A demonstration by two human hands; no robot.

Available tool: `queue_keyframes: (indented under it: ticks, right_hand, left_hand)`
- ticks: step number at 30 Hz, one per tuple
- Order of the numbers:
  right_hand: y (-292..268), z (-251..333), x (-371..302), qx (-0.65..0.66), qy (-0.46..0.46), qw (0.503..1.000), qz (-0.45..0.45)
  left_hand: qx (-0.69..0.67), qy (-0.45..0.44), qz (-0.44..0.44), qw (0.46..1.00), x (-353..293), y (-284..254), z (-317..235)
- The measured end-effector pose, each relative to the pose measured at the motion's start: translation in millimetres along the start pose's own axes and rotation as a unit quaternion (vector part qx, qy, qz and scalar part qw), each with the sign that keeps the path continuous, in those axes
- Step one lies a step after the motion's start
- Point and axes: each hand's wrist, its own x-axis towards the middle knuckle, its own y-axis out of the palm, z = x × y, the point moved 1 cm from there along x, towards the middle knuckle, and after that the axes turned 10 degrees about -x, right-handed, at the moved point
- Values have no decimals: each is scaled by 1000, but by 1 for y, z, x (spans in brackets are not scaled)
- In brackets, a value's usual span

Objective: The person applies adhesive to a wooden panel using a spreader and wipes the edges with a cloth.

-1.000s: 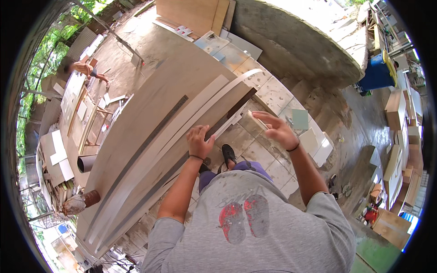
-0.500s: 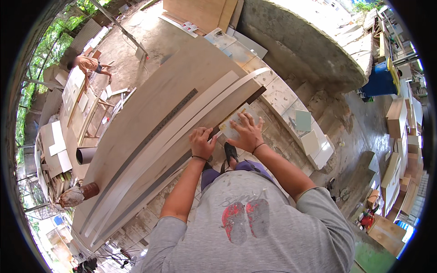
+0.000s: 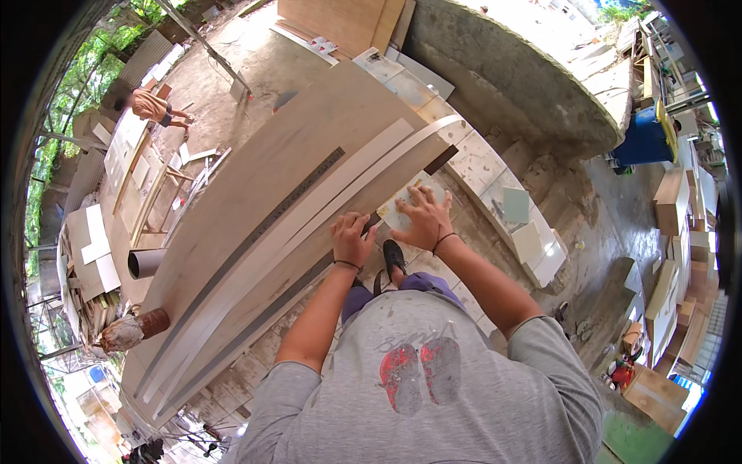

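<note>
A long dark strip (image 3: 441, 159) lies along the near edge of a large wooden tabletop (image 3: 309, 116). My left hand (image 3: 353, 240) is on this edge, its fingers bent over the strip and close together. Just to its right, my right hand (image 3: 423, 219) lies with fingers spread on a small pale board (image 3: 392, 205), which it partly covers. The board overlaps the strip. Long white strips (image 3: 340, 197) run lengthwise over the tabletop beyond my hands, with a grey speckled strip (image 3: 309, 176) farther back.
On the tabletop's left end are a dark open tube (image 3: 145, 264) and a rusty cylinder (image 3: 143, 329). A lower tiled ledge (image 3: 471, 166) with loose tiles (image 3: 515, 205) is at the right. Another person (image 3: 148, 107) stands beside a bench at the far left.
Both hands have shifted slightly to the right, and the dark strip's far end has moved the same way. The other person has changed posture at the far left.
</note>
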Motion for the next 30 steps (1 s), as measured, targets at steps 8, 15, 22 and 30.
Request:
queue_keyframes:
  ticks: [8, 15, 22, 30]
  right_hand:
    - [-17, 0, 3, 1, 4, 998, 63]
    - [-14, -3, 3, -17, 16, 999, 46]
    - [-29, -20, -32, -32, 48, 982, 182]
    - [-9, 46, -49, 128, -16, 992, -13]
  left_hand:
    - [17, -1, 14, 1000, 0, -1, 2]
    - [15, 1, 11, 1000, 2, 1, -1]
    - [0, -25, 31, 999, 5, 1, 5]
    - [12, -8, 5, 1000, -42, -58, 25]
